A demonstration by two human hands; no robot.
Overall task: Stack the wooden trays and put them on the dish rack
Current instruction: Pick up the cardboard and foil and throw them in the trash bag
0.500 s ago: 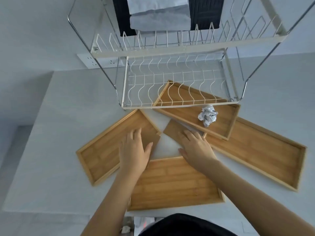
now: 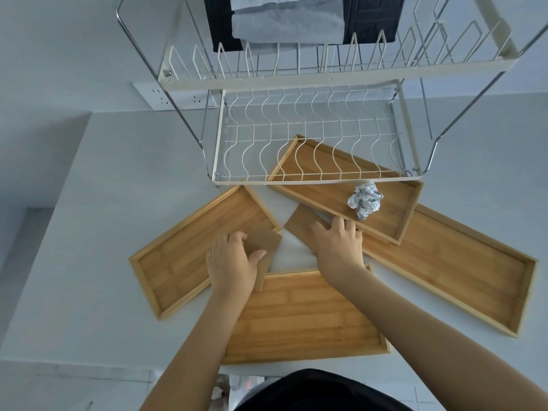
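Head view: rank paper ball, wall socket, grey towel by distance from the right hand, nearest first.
From the right hand:
1. Paper ball, just ahead to the right, in a tray.
2. Wall socket, far left, behind the rack.
3. Grey towel, top of frame, beyond the rack.

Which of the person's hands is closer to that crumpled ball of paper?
The right hand. It rests just below and left of the crumpled paper, at the edge of that tray. The left hand is much farther left, on another tray.
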